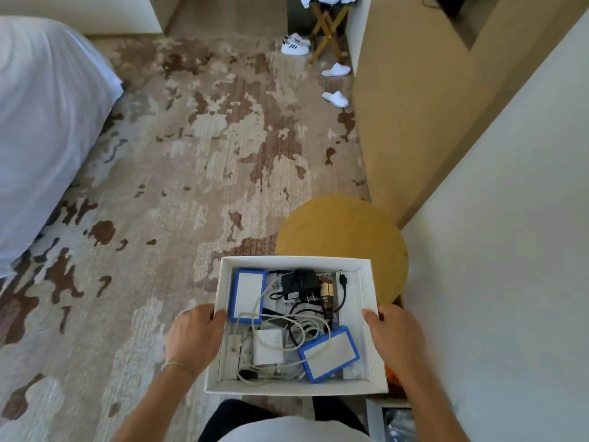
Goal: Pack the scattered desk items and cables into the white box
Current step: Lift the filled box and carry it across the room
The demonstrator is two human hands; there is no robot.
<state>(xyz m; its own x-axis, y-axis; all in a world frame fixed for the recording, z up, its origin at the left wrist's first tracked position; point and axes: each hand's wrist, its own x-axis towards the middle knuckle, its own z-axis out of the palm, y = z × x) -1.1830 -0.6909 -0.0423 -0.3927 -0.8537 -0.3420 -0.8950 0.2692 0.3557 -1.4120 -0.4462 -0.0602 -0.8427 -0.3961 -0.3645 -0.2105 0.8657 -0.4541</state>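
Head view shows me the white box (369, 317) held above the carpet (159, 186), my left hand (194, 338) clamped on its left wall and my right hand (393, 338) on its right wall, thumbs hooked over the rim. Inside lie two blue-edged cases (247, 295), a black adapter (301, 283), a white charger (268, 346) and tangled cables (302, 327); my outer fingers are hidden, probably curled underneath.

both bare forearms reach forward and down from the lower edge of the view, angled inward. the left hand (194, 338) is curled in a grip, thumb hooked over on top, a thin bracelet at the wrist. the right hand (393, 338) mirrors it, thumb on top, fingers wrapped out of sight.
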